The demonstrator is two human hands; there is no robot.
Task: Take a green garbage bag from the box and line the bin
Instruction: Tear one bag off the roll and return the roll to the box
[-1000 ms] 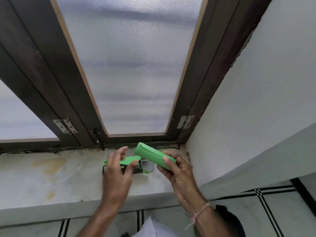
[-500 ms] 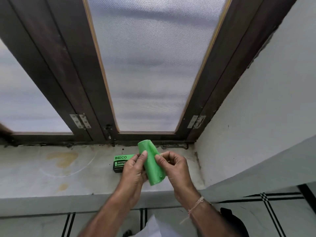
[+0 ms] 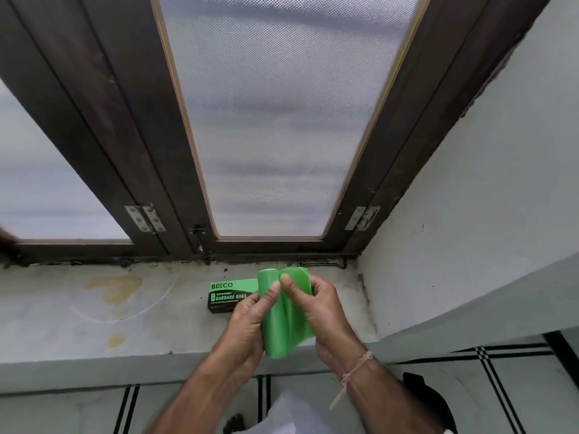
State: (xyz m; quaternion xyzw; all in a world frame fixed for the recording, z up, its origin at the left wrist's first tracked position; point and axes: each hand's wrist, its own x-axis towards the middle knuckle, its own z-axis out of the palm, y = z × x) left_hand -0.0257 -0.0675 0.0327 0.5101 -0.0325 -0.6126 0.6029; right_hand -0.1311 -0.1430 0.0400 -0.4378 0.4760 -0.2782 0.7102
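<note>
Two frosted window panes (image 3: 269, 120) loom over the scene, one stained stone sill (image 3: 94, 324) runs beneath them, and on that sill lies one dark-and-green box (image 3: 227, 297) marked GARBAGE BAGS, flat, just behind the hands. No bin anywhere in sight, so lining is a long way off.

One green roll of bags (image 3: 283, 317) is up in the air over the sill's front edge, and both hands are on it. Left hand (image 3: 247, 327) is wrapped round the roll's left side, thumb pressed on top. Right hand (image 3: 319, 308) pinches the loose outer leaf between thumb and fingertips and peels it open to the right.

So the step in hand looks like unrolling to free a single bag. Next, I reckon, the right hand has to draw the leaf out far enough to find the tear line, while the left keeps the roll from spinning loose. One thread bracelet (image 3: 357, 368) on the right wrist, smallest thing here.
</note>
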